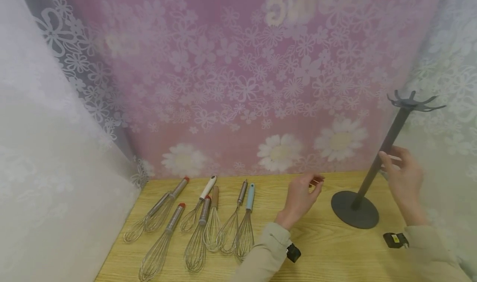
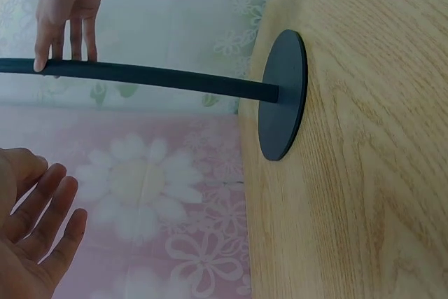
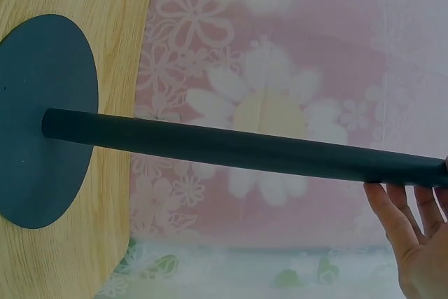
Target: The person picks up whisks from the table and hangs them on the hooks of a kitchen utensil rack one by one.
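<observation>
A dark stand (image 1: pixel 387 139) rises from a round base (image 1: pixel 344 210) on the right of the table, with curved hooks (image 1: pixel 409 103) fanning out at its top. Around the middle of its pole, my right hand (image 1: pixel 406 178) pinches with thumb and fingertips; in the left wrist view this hand (image 2: pixel 73 15) comes at the pole from the far side. My left hand (image 1: pixel 301 197), relaxed and holding nothing, hovers left of the base. Its slightly bent fingers show apart from the pole (image 2: pixel 161 82) in the left wrist view. The hooks are out of both wrist views.
Several wire whisks lie on the left of the wooden table (image 1: pixel 316 249), among them a blue-handled whisk (image 1: pixel 246 228), a white-handled whisk (image 1: pixel 201 199) and a red-tipped whisk (image 1: pixel 162 244). Flowered curtain (image 1: pixel 238 87) hangs behind the table, with pale sheets at both sides.
</observation>
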`<action>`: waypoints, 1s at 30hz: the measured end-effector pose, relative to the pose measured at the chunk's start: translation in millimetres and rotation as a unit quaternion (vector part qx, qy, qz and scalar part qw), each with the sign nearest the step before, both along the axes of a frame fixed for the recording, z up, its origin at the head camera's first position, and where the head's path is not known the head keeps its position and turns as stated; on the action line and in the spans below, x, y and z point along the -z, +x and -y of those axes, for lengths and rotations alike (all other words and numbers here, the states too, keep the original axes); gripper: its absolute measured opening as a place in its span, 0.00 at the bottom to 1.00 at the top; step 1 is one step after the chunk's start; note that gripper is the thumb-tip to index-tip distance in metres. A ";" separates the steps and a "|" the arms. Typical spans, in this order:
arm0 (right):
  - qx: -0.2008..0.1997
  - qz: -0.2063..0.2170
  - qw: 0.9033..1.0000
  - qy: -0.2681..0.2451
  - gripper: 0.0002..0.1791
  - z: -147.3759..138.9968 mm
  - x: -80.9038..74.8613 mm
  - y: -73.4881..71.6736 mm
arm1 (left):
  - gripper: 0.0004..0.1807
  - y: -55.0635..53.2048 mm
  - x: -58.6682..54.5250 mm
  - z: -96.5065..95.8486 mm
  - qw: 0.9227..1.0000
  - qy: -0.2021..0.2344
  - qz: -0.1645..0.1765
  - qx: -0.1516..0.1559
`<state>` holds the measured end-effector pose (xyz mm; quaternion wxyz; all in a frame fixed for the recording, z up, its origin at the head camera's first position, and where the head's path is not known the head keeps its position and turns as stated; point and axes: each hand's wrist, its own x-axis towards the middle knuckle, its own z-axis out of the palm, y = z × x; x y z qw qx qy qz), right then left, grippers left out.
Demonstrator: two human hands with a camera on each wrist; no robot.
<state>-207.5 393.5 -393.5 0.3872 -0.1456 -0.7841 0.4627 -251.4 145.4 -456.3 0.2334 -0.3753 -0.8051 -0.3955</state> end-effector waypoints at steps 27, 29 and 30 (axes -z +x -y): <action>-0.042 -0.028 0.999 0.007 0.16 33.1 2.6 -7.6 | 0.10 -7.5 7.7 -57.8 0.992 0.051 0.111 0.043; -0.046 -0.027 0.999 0.009 0.16 34.3 3.0 -8.4 | 0.10 -8.7 8.1 -62.1 0.991 0.056 0.116 0.042; -0.050 -0.027 0.998 0.011 0.17 35.0 3.2 -8.7 | 0.11 -9.3 8.2 -64.0 0.991 0.059 0.116 0.040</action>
